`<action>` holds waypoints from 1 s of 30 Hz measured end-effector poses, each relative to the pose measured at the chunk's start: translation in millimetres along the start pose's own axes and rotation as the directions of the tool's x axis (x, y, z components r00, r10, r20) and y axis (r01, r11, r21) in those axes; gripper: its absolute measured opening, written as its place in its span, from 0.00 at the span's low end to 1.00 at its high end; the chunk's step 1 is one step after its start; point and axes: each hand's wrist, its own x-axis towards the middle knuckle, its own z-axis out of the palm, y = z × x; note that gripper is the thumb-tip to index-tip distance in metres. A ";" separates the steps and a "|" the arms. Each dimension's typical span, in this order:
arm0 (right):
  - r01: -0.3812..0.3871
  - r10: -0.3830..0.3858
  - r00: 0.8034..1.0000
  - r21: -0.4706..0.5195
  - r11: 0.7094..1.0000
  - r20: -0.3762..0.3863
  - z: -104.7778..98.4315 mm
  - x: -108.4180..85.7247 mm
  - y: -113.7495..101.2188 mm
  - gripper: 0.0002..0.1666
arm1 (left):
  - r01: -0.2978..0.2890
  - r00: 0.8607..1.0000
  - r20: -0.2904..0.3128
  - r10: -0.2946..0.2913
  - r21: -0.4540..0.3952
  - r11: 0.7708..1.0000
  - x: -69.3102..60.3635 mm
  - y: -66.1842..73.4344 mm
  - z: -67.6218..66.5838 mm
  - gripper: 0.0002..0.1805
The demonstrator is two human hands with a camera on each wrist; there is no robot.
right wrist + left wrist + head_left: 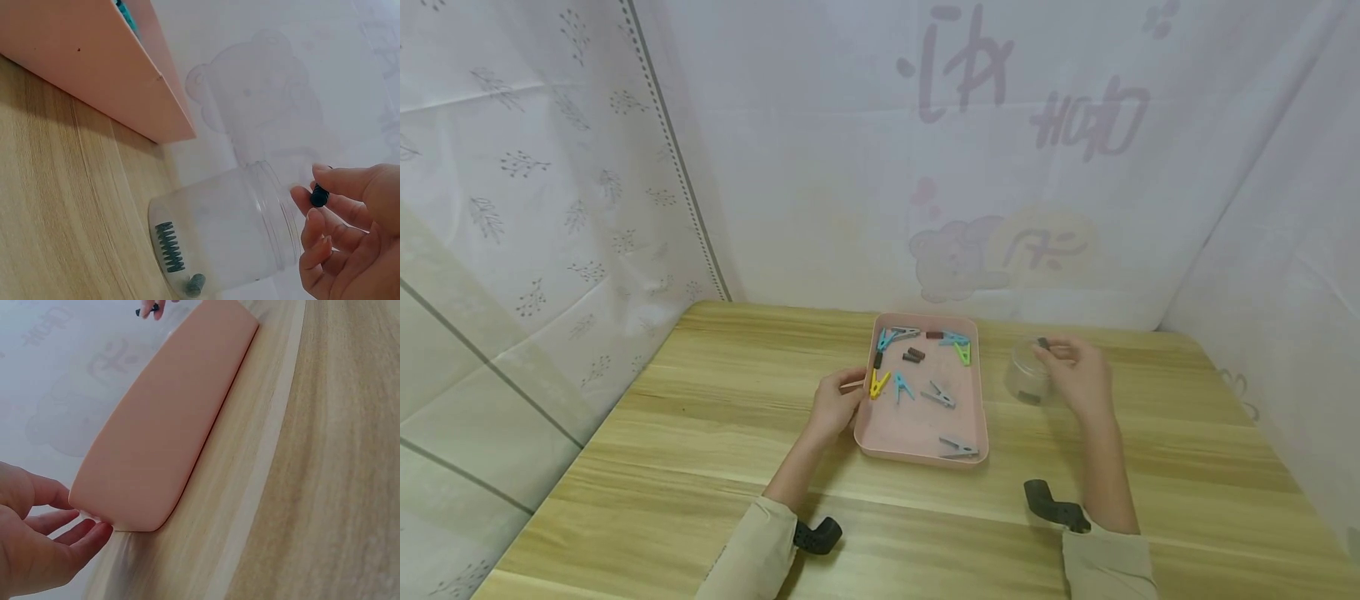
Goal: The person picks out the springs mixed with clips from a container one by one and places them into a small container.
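My right hand pinches a small dark spring between thumb and fingers, just outside the mouth of a clear plastic jar. Inside the jar, near its bottom, lie a dark coil spring and another small dark piece. At the left side of a pink tray, my left hand touches the outer wall with its fingertips. The tray holds several plastic clothespins, among them a yellow one, a green one and a grey one, plus loose dark springs.
Beneath everything is a wood-grain table. A pale printed curtain hangs behind it and at both sides. Black mounts are strapped at both sleeves. The jar stands right of the tray, with a gap between them.
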 end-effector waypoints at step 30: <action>0.025 -0.027 0.999 -0.044 0.999 -0.036 4.9 3.3 14.3 0.26 | 0.030 1.000 -0.001 -0.030 -0.010 0.999 0.5 0.8 0.6 0.21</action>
